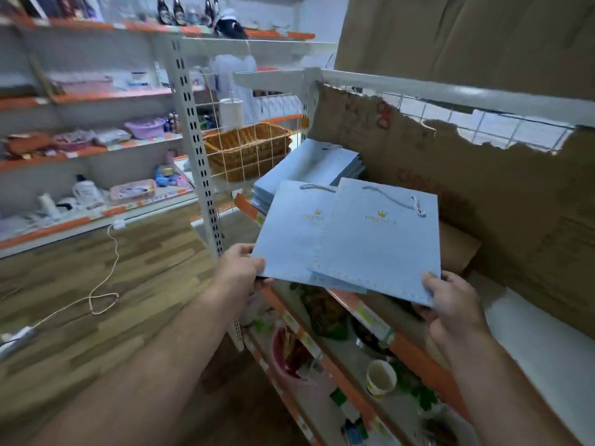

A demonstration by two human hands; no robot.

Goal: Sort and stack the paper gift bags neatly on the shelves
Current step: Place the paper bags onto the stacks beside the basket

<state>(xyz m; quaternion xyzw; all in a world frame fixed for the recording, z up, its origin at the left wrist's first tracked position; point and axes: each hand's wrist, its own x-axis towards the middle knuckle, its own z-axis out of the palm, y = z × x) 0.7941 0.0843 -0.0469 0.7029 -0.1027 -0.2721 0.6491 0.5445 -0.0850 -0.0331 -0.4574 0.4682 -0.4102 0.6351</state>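
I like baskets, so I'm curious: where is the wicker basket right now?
The wicker basket sits near the middle of the head view, behind a white wire grid, just left of the stack of blue gift bags.

— What's underfoot?
— A brown wood-pattern plank floor (145,268), with a thin white cable (117,252) looped across it.
— And the sides?
— White metal shelves with orange edge strips (96,150) on the left. On the right, a torn brown cardboard sheet (483,194) against a white wire grid (479,123).
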